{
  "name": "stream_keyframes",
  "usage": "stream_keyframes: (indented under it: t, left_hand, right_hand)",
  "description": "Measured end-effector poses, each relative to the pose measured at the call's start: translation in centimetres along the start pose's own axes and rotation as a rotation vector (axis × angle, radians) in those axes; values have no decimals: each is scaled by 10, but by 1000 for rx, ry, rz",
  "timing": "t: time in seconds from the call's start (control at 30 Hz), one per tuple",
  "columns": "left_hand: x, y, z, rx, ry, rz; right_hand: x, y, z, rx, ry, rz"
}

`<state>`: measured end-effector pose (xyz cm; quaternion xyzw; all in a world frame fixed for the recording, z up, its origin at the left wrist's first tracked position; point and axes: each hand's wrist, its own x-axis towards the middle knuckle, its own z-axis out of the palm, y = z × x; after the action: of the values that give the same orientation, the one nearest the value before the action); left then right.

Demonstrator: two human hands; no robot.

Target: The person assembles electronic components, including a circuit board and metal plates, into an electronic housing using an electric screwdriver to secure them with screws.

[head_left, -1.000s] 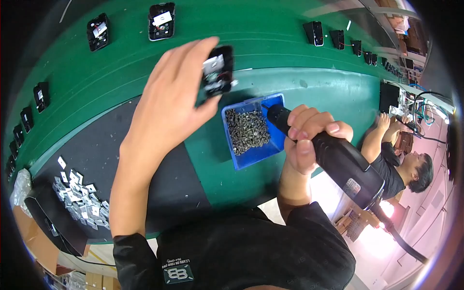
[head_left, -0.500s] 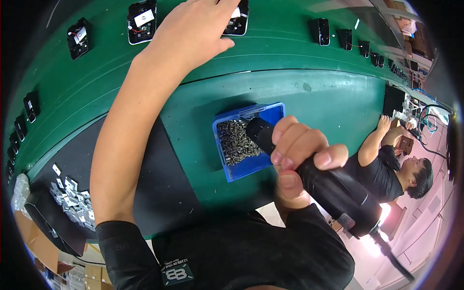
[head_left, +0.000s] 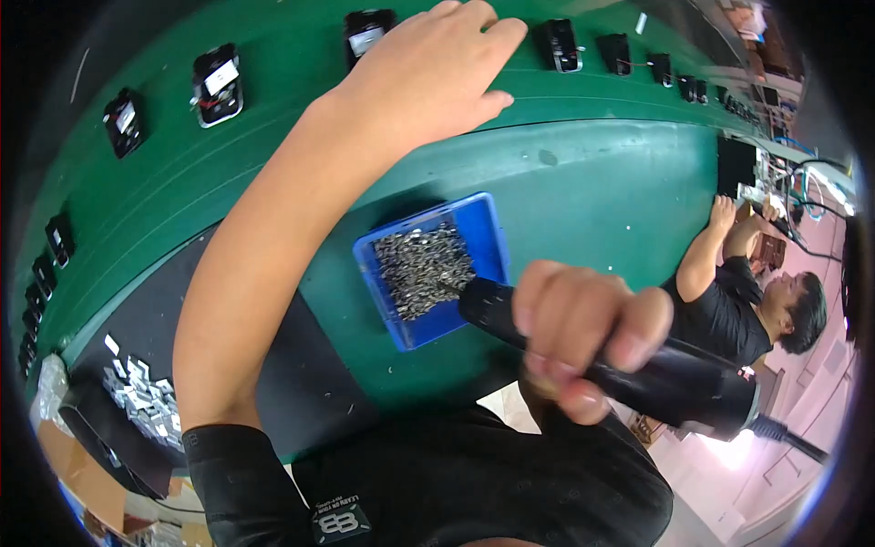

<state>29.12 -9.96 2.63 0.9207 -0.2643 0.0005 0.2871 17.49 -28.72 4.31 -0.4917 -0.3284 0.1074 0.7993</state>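
Observation:
My right hand, slightly smeared by motion, is wrapped around a black corded electric screwdriver. The screwdriver's front end points at a blue bin holding a heap of small metal screws; whether its tip touches them I cannot tell. My left arm stretches over the green conveyor, and my left hand has its fingers apart with nothing visible in them. Partly behind that hand sits an open black device housing with a white label. Another such housing lies to its left, and one more to its right.
More housings line the green conveyor at both sides. A pile of small grey-white parts lies on a black mat at left. A clear plastic bag is beside it. At right a co-worker in black works at the bench.
My left hand has moved right, off the housing it was over. The housings and bin appear farther left. The screwdriver has swung flatter, its front end lower against the bin.

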Motion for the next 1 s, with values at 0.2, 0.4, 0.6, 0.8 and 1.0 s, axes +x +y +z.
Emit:
stream_keyframes:
  t: [0.2, 0.4, 0.6, 0.8, 1.0]
  left_hand:
    - [47, 6, 57, 389, 472, 115]
    - [97, -6, 68, 120, 18, -24]
    - [56, 7, 28, -8, 209, 85]
    - [-97, 3, -33, 114, 462, -104]
    - [-263, 13, -25, 61, 180, -382]
  right_hand:
    - [-8, 0, 2, -32, 189, 56]
    - [-7, 16, -7, -52, 120, -93]
    - [-2, 3, -11, -160, 29, -97]
    - [-4, 5, 4, 50, 166, -78]
    - [-5, 8, 11, 135, 201, -166]
